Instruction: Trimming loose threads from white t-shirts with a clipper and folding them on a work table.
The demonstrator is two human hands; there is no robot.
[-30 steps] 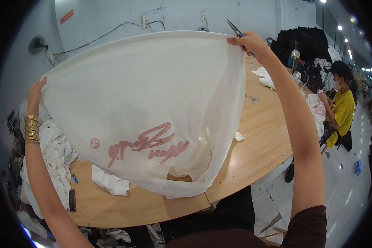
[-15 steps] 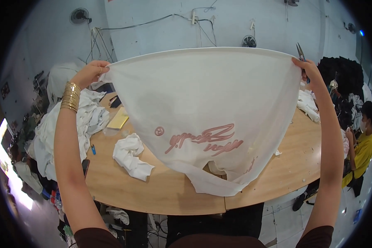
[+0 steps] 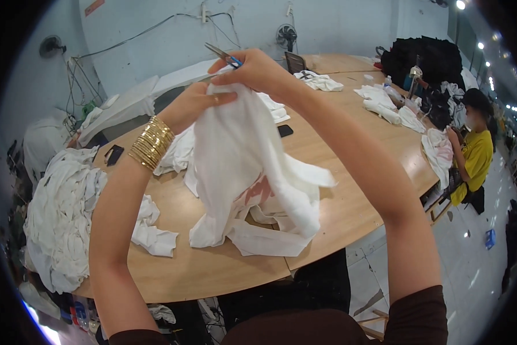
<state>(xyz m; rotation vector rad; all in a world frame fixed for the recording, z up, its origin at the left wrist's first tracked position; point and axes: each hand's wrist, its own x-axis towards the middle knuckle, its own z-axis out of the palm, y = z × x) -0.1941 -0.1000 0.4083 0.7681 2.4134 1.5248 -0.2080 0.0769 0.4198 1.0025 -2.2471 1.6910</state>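
A white shirt (image 3: 227,149) with pinkish-red lettering hangs bunched over the table, its lower end spread on the wood. Its top edge is gathered between my left hand (image 3: 198,103), closed on the cloth, and my right hand (image 3: 255,72), which meets it from above. Small scissors (image 3: 218,52) with a blue handle are tucked in my right hand, blades pointing up and left. Most of the lettering is hidden in the folds. Gold bangles (image 3: 152,144) ring my left wrist.
A big heap of white garments (image 3: 60,213) lies at the left. More white cloth (image 3: 155,233) and a black phone (image 3: 285,131) are on the wooden table (image 3: 350,184). At the right, a person in yellow (image 3: 477,152) handles white cloth near a black pile (image 3: 422,63).
My hands have come together from wide apart, so the stretched-out shirt is now bunched and hanging. The view has swung to the right.
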